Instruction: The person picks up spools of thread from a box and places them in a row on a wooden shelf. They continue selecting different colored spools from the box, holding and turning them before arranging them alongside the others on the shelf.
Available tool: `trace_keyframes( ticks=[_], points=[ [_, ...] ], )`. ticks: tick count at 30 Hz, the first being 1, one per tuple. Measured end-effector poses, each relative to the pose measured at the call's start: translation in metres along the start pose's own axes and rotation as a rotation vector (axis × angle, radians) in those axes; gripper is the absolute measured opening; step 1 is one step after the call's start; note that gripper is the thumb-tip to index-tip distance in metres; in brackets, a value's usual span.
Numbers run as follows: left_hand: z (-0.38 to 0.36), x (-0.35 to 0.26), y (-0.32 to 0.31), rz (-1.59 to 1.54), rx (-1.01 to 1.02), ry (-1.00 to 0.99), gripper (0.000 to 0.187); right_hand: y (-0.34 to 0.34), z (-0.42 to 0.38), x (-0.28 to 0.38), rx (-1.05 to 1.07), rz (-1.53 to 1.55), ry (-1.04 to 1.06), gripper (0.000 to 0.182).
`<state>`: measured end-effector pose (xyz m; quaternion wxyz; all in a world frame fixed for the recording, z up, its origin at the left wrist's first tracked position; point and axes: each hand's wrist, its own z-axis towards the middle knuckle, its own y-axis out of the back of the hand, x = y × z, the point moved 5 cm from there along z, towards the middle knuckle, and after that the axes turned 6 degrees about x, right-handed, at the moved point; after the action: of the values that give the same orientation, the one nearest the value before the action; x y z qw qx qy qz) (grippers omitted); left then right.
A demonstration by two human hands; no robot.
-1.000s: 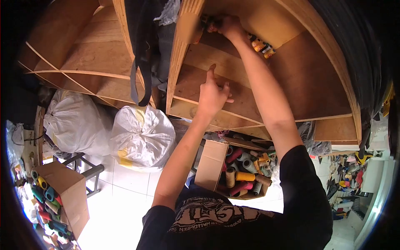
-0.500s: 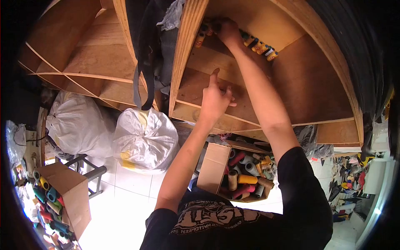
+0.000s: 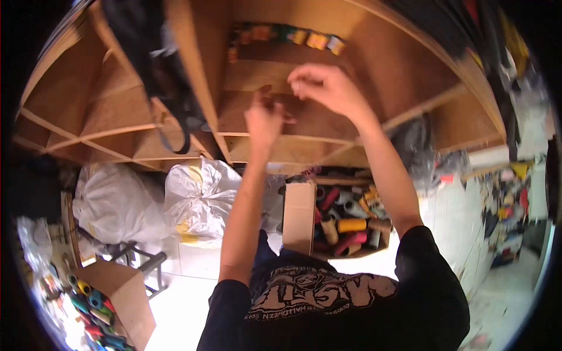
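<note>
My left hand (image 3: 266,121) hovers over the front part of a wooden shelf compartment (image 3: 252,75), fingers apart and slightly bent, with nothing visible in it. To its right, my right hand (image 3: 329,89) is raised inside the same compartment. Its fingers are loosely curved, a gap shows between thumb and fingers, and I see nothing held. A row of small thread spools (image 3: 316,40) with yellow and dark parts lines the compartment's back and its left corner, beyond both hands. Neither hand touches the spools. Motion blurs the fingers and the spools.
Below the shelf stands a cardboard box (image 3: 298,216) of thread cones (image 3: 351,225). White sacks (image 3: 202,202) sit on the floor to the left, near a metal stand (image 3: 153,263). Another cardboard box (image 3: 126,301) is at lower left beside more cones. Black straps (image 3: 175,88) hang off a divider.
My right hand has drawn back from the spool row toward me. My left hand has stayed near the compartment front. The view has shifted, bringing the whole spool row into sight.
</note>
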<state>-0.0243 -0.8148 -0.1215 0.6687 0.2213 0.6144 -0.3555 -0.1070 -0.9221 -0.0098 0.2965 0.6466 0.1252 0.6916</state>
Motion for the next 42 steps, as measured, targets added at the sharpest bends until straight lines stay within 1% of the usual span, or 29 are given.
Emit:
trace_keyframes(
  ticks=[2, 4, 5, 7, 8, 9, 11, 13, 14, 16, 18, 19, 20, 23, 26, 29, 30, 31, 32, 34, 36, 37, 38, 40, 42],
  points=[
    [-0.012, -0.001, -0.008, -0.107, 0.004, -0.090, 0.022, 0.009, -0.079, 0.026, 0.214, 0.142, -0.172, 0.013],
    [-0.038, -0.020, -0.026, -0.035, 0.002, -0.088, 0.015, 0.043, -0.151, 0.037, 0.132, 0.149, -0.249, 0.013],
    [-0.055, -0.025, -0.047, -0.037, 0.099, -0.105, 0.014, 0.058, -0.188, 0.038, 0.098, 0.152, -0.285, 0.013],
    [-0.088, -0.033, -0.082, -0.036, 0.278, -0.139, 0.013, 0.091, -0.262, 0.025, -0.144, 0.189, -0.391, 0.014],
    [-0.104, -0.033, -0.106, -0.016, 0.400, -0.143, 0.013, 0.104, -0.297, 0.017, -0.260, 0.207, -0.437, 0.014],
    [-0.122, -0.031, -0.134, 0.006, 0.521, -0.145, 0.013, 0.111, -0.331, 0.006, -0.342, 0.182, -0.503, 0.014],
    [-0.156, -0.021, -0.192, -0.094, 0.738, -0.106, 0.013, 0.118, -0.396, -0.020, -0.501, 0.128, -0.633, 0.014],
    [-0.180, -0.028, -0.249, -0.018, 0.963, -0.123, 0.011, 0.102, -0.437, -0.055, -0.488, 0.184, -0.655, 0.016],
    [-0.188, -0.030, -0.276, 0.068, 1.033, -0.177, 0.010, 0.093, -0.454, -0.073, -0.477, 0.213, -0.662, 0.018],
    [-0.198, -0.029, -0.324, 0.248, 1.157, -0.292, 0.008, 0.077, -0.466, -0.104, -0.335, -0.101, -0.740, 0.022],
    [-0.198, -0.005, -0.355, 0.296, 1.084, -0.374, 0.008, 0.056, -0.463, -0.144, -0.377, -0.410, -0.645, 0.021],
    [-0.200, 0.005, -0.366, 0.317, 1.044, -0.416, 0.008, 0.048, -0.455, -0.165, -0.327, -0.487, -0.671, 0.021],
    [-0.201, 0.009, -0.373, 0.334, 1.028, -0.391, 0.008, 0.046, -0.449, -0.182, -0.276, -0.567, -0.697, 0.021],
    [-0.208, 0.021, -0.375, 0.386, 0.976, -0.315, 0.009, 0.038, -0.448, -0.215, -0.225, -0.323, -0.740, 0.022],
    [-0.212, 0.029, -0.372, 0.373, 0.924, -0.269, 0.009, 0.022, -0.448, -0.242, -0.200, -0.363, -0.634, 0.030],
    [-0.214, 0.029, -0.369, 0.421, 0.910, -0.274, 0.010, 0.019, -0.447, -0.237, -0.100, -0.541, -0.625, 0.036],
    [-0.214, 0.029, -0.371, 0.434, 0.909, -0.285, 0.010, 0.017, -0.451, -0.248, -0.131, -0.576, -0.632, 0.035],
    [-0.215, 0.035, -0.372, 0.440, 0.945, -0.252, 0.009, 0.009, -0.455, -0.270, -0.164, -0.612, -0.640, 0.033],
    [-0.217, 0.037, -0.374, 0.509, 0.958, -0.250, 0.009, 0.004, -0.457, -0.283, -0.198, -0.646, -0.648, 0.032],
    [-0.220, 0.043, -0.380, 0.649, 0.993, -0.241, 0.008, 0.002, -0.460, -0.292, -0.305, -0.466, -0.794, 0.034],
    [-0.224, 0.056, -0.387, 0.929, 1.007, -0.295, 0.012, 0.003, -0.463, -0.289, -0.288, -0.494, -0.816, 0.037],
    [-0.224, 0.064, -0.391, 1.068, 1.011, -0.323, 0.014, 0.009, -0.462, -0.274, -0.213, -0.611, -0.764, 0.039],
    [-0.225, 0.077, -0.396, 1.190, 1.103, -0.279, 0.019, 0.012, -0.462, -0.259, -0.135, -0.724, -0.711, 0.040],
    [-0.225, 0.104, -0.405, 1.434, 1.290, -0.179, 0.027, 0.019, -0.464, -0.237, -0.091, -0.700, -0.712, 0.040],
    [-0.224, 0.116, -0.414, 1.550, 1.227, -0.135, 0.033, 0.021, -0.464, -0.229, -0.064, -0.723, -0.704, 0.038]
  ],
)
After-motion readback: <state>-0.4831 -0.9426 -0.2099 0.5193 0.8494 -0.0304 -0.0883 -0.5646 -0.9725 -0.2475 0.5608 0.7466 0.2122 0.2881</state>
